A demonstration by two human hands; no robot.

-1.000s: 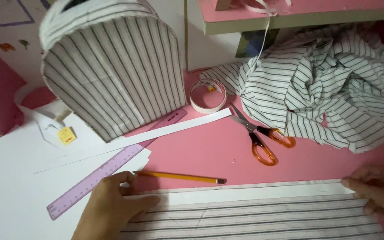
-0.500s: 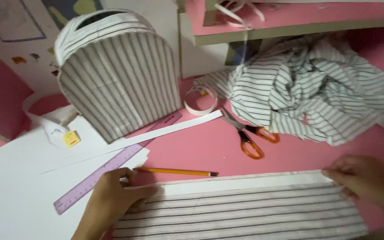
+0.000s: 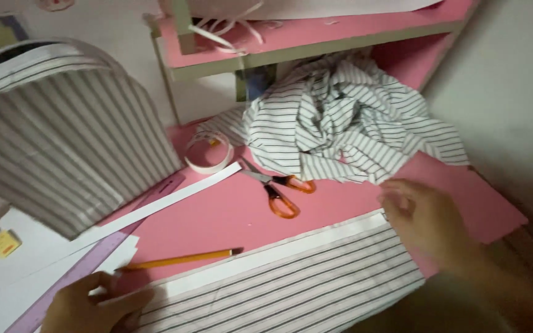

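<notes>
A striped fabric panel (image 3: 291, 283) with a white border lies flat on the pink table (image 3: 229, 209). My left hand (image 3: 90, 305) presses on its left end, fingers spread, close to a yellow pencil (image 3: 180, 259). My right hand (image 3: 430, 222) rests at the panel's upper right corner; whether it pinches the edge I cannot tell because of blur. Orange-handled scissors (image 3: 276, 191) lie just beyond the panel.
A striped arched box (image 3: 57, 148) stands at the left. A crumpled striped cloth (image 3: 347, 123) lies under a pink shelf (image 3: 316, 31). A tape roll (image 3: 208, 157), a white paper strip (image 3: 168, 200), a purple ruler (image 3: 87, 265) and white sheets (image 3: 13, 271) lie on the left.
The view has swung right and tilted. My right hand has moved left and up along the panel's right edge. My left hand stays on the left end.
</notes>
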